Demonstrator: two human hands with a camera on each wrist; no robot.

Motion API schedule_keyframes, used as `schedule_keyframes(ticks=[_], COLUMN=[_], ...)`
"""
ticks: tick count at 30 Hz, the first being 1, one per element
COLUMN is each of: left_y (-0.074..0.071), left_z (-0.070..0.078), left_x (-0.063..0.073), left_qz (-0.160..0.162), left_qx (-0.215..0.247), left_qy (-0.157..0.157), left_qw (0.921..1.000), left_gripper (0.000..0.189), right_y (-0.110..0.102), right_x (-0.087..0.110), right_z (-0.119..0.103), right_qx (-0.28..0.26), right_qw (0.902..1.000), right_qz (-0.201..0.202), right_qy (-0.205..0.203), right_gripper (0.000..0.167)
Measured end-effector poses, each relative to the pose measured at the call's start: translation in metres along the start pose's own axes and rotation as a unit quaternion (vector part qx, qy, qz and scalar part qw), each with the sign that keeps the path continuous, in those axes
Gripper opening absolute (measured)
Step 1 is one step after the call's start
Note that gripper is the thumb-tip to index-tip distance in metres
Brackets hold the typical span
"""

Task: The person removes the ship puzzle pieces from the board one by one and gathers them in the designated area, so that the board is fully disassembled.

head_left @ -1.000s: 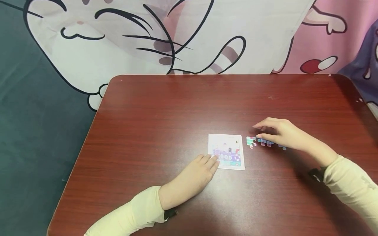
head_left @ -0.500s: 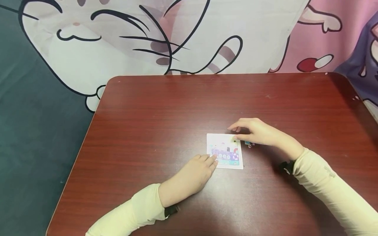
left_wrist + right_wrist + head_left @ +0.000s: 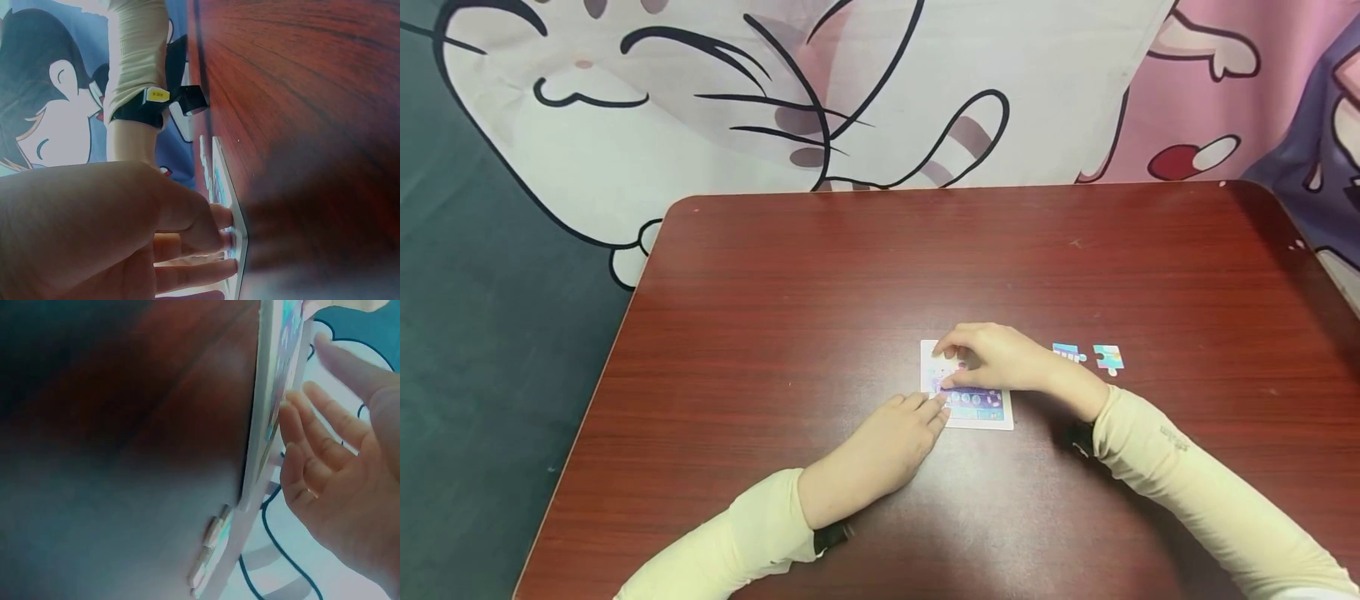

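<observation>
A small square puzzle board (image 3: 1006,421) with a white border and a purple and blue picture lies on the table. My left hand (image 3: 895,442) rests its fingertips on the board's near left corner, the fingers extended. In the left wrist view, its fingers (image 3: 200,273) lie against the board's face by the rim. Over the board's upper part is my right hand (image 3: 1000,357), with thumb and fingers apart and no piece showing between them. The right wrist view has its loosely bent fingers (image 3: 312,434) right at the board's surface. Part of the picture is hidden beneath this hand.
Right of the board lie two loose jigsaw pieces, a blue-and-white piece (image 3: 1066,352) and a turquoise piece (image 3: 1108,357). The reddish-brown table (image 3: 790,292) has a cartoon-printed cloth (image 3: 925,100) behind its far edge.
My right hand has moved left from above the loose pieces to over the board, uncovering two pieces. My left hand has stayed at the board's corner.
</observation>
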State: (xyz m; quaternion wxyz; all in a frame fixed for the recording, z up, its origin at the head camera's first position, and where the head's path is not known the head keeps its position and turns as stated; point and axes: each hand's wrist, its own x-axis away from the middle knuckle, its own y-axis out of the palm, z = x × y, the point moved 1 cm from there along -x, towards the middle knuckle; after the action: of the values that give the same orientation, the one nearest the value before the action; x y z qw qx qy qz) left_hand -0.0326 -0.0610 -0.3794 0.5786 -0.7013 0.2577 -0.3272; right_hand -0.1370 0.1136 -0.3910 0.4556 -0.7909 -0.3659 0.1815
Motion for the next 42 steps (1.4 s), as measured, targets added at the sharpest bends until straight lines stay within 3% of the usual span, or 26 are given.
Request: schedule_keyframes(ticks=[9, 20, 28, 35, 39, 42], left_y=[0.0, -0.001, -0.002, 0.002, 0.0, -0.002], left_z=[0.0, 0.001, -0.001, 0.0, 0.0, -0.003], left_x=[0.001, 0.001, 0.0, -0.004, -0.006, -0.01], left_qz=[0.006, -0.008, -0.006, 0.039, 0.026, 0.01], left_qx=[-0.008, -0.006, 0.009, -0.047, -0.06, -0.041], left_qy=[0.004, -0.008, -0.012, 0.021, 0.042, 0.047], left_qw=[0.9999, 0.9999, 0.9999, 0.9979, 0.9969, 0.998], left_gripper=[0.04, 0.044, 0.042, 0.032, 0.029, 0.03], right_y=[0.003, -0.001, -0.003, -0.005, -0.005, -0.005], right_x=[-0.006, -0.016, -0.018, -0.019, -0.021, -0.022], right_z=[-0.01, -0.018, -0.02, -0.02, -0.019, -0.018], right_qx=[-0.006, -0.04, -0.044, -0.05, -0.056, -0.057], right_qw=[0.9993, 0.9906, 0.9904, 0.9905, 0.9898, 0.9895], right_qz=[-0.033, -0.076, -0.099, -0.097, -0.097, -0.099], right_qy=[0.017, 0.106, 0.086, 0.084, 0.088, 0.089], right_gripper=[0.03, 0.024, 0.024, 0.024, 0.024, 0.023])
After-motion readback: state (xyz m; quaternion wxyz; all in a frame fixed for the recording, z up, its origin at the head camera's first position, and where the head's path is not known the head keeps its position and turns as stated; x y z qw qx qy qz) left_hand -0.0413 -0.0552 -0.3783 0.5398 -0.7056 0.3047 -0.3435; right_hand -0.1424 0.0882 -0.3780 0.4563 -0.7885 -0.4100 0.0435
